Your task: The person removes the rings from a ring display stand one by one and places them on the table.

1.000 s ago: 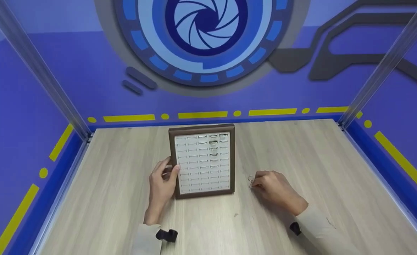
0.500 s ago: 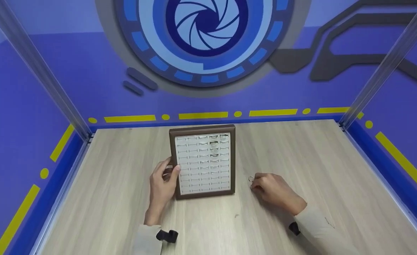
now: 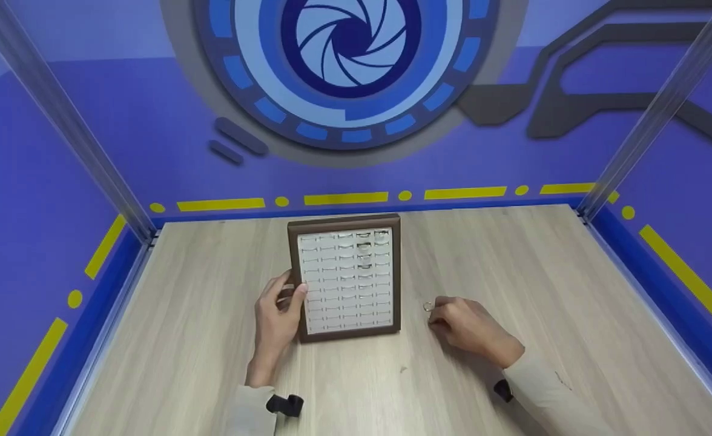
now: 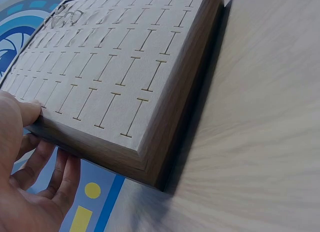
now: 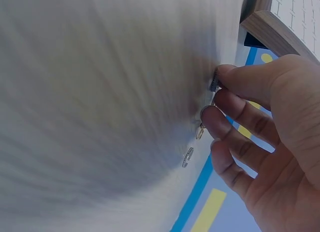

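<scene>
My left hand (image 3: 278, 318) grips the left edge of a brown-framed ring display tray (image 3: 395, 290), thumb on the front and fingers behind. The tray stands tilted on the table; its white pad has rows of slots. Several rings (image 3: 364, 246) sit in slots toward its upper right. To the tray's right, my right hand (image 3: 468, 327) is low at the tabletop. In the right wrist view, its thumb and forefinger pinch a dark ring (image 5: 214, 80). A gold-coloured ring (image 5: 200, 132) and a silver ring (image 5: 187, 157) are close to the other fingertips.
The wood-grain table (image 3: 180, 339) is enclosed by blue panels (image 3: 41, 181) at the back and sides. Clear posts (image 3: 83, 121) rise at the rear corners. A small mark (image 3: 402, 369) shows on the table in front of the tray.
My right hand has shifted very slightly toward me, staying by the rings. The left hand and the tray hold their place.
</scene>
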Tool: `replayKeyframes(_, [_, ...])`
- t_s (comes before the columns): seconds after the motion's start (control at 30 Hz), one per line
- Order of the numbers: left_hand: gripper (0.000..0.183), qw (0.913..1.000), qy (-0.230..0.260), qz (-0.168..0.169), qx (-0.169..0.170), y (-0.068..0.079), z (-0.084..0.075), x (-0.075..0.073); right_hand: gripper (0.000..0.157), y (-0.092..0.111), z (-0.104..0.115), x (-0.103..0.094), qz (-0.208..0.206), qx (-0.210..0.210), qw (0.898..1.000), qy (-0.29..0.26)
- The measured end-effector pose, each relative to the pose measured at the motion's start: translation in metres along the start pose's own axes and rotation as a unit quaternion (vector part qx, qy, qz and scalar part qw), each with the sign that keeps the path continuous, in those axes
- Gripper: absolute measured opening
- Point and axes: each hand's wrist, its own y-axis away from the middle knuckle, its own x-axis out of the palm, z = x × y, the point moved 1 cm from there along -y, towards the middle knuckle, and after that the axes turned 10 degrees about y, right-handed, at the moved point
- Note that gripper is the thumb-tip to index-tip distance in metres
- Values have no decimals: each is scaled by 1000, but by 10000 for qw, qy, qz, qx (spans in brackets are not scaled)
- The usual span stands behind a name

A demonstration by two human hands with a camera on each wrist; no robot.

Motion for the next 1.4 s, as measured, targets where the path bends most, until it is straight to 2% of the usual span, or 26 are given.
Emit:
replayKeyframes(0.33, [43, 10000, 52, -24, 76, 0, 0, -1, 17, -7, 1, -15, -280, 99, 9995, -50])
replayKeyframes(0.47, [42, 9999, 119, -21, 111, 0, 0, 0, 10, -11, 2, -25, -550, 33, 9985, -25])
replayKeyframes(0.67, [44, 9999, 137, -29, 64, 1, 1, 0, 12, -18, 7, -39, -1087, 8, 9941, 27])
replayKeyframes(0.8, [45, 9999, 103, -46, 14, 2, 2, 1, 15, -27, 10, -47, -1580, -94, 9874, 38])
replayKeyframes(0.97, [43, 9998, 104, -82, 150, 0, 1, 1, 19, -41, 13, -55, -2224, -350, 9743, 31])
replayKeyframes(1.23, [44, 9996, 31, -54, 277, -2, 2, 2, 21, -62, 21, -65, -2673, -425, 9626, 47])
replayKeyframes(1.4, [44, 9995, -34, -71, 313, -1, 2, 0, 20, -83, 30, -73, -3067, -586, 9498, -167])
